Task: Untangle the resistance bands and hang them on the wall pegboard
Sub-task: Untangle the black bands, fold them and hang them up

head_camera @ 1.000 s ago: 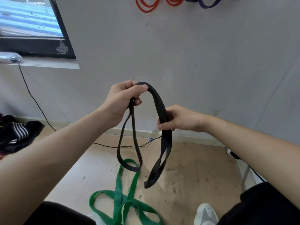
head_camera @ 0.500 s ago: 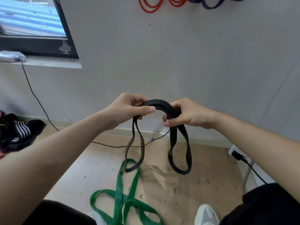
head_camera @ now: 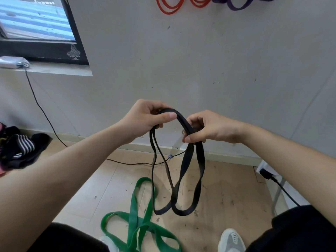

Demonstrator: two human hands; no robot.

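I see the black band [head_camera: 186, 160] held up in front of the wall, arched between both hands. The left hand [head_camera: 145, 120] pinches one end of the arch and the right hand [head_camera: 209, 128] grips the other. Two long loops hang down from them: an edge-on one under the left hand, and a flat, twisted one under the right. They cross near the bottom. Below them, the green band [head_camera: 133, 206] lies on the floor in overlapping, crossed loops. At the top edge, red bands [head_camera: 169, 12] and a purple band [head_camera: 238, 8] hang on the wall, cut off by the frame.
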